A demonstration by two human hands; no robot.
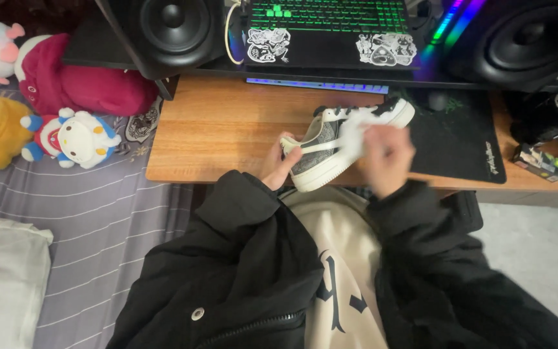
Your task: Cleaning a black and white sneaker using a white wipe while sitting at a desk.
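A grey, black and white sneaker [330, 145] with a cream sole is held over the front edge of a wooden desk [221, 126]. My left hand [278, 167] grips the sneaker at its heel end. My right hand [387, 157] presses a white cloth or wipe [358, 132] against the shoe's side near the toe; the hand is blurred. Both arms wear black jacket sleeves.
A black mouse mat [460, 139] lies on the desk's right part. Behind stand two black speakers [172, 26], a green-lit keyboard [327, 16] and small clutter at right [540, 161]. Plush toys [72, 136] sit on a grey striped bed [98, 220] at left.
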